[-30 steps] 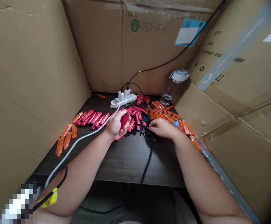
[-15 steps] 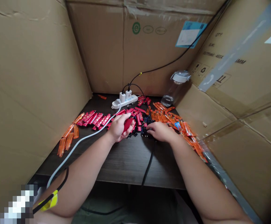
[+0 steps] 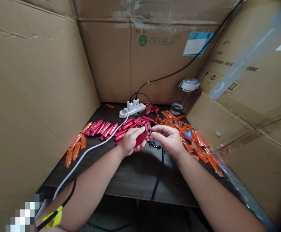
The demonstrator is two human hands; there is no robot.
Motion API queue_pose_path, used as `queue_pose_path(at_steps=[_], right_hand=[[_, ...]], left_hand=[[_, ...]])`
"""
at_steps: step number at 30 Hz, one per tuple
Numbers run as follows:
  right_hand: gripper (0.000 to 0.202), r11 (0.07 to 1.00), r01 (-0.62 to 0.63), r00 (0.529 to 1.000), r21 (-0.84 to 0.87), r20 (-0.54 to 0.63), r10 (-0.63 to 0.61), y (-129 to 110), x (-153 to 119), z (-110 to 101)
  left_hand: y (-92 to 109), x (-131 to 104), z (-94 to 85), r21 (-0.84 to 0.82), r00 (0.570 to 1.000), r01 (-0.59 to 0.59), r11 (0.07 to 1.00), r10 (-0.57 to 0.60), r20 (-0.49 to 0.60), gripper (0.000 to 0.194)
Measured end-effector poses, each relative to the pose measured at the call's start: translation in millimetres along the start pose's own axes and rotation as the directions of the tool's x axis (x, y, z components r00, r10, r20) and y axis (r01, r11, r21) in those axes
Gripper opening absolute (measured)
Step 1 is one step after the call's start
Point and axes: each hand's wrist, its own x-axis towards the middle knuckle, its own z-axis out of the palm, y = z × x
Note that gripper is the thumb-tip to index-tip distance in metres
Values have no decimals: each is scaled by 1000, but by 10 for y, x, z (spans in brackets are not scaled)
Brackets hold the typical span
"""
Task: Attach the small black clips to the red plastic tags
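My left hand point(image 3: 133, 141) is closed around a red lighter shell point(image 3: 141, 139), held tilted above the table. Close by on the right, my right hand point(image 3: 168, 139) pinches a small black part point(image 3: 152, 131) at the upper end of the shell. Its exact kind is too small to make out, and whether it touches the shell cannot be told. Several small black parts point(image 3: 153, 144) lie loose below and between the hands. Behind my left hand is a pile of red lighter shells point(image 3: 128, 124); my hands hide some of it.
Orange translucent lighter pieces point(image 3: 199, 146) spread on the right, more point(image 3: 76, 150) at the left. A white power strip point(image 3: 133, 111) with plugs stands behind, near a water bottle point(image 3: 179, 100). A pale cable point(image 3: 89, 149) and a black cable point(image 3: 158, 180) cross the dark table. Cardboard walls point(image 3: 106, 58) enclose it.
My right hand has lifted from the black parts with one pinched and come up to the shell. My left hand has moved slightly right, still holding the red shell. The view has tipped up slightly.
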Motion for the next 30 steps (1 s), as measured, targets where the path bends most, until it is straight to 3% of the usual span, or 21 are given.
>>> queue_pose_path(at_steps=[7, 10, 23, 30], right_hand=[[13, 946, 257, 960, -200, -60, -273, 2, -38, 62], [8, 907, 329, 937, -263, -27, -348, 5, -46, 72], [8, 783, 450, 884, -428, 89, -459, 20, -41, 78], [14, 686, 529, 828, -500, 127, -545, 89, -60, 142]], left_hand=[[-27, -1, 11, 123, 997, -64, 990, 70, -41, 41], [-37, 2, 13, 166, 994, -93, 982, 100, -35, 41], [-37, -24, 47, 413, 954, -267, 871, 298, -11, 45], [-86, -4, 47, 409, 930, -311, 858, 363, -52, 45]])
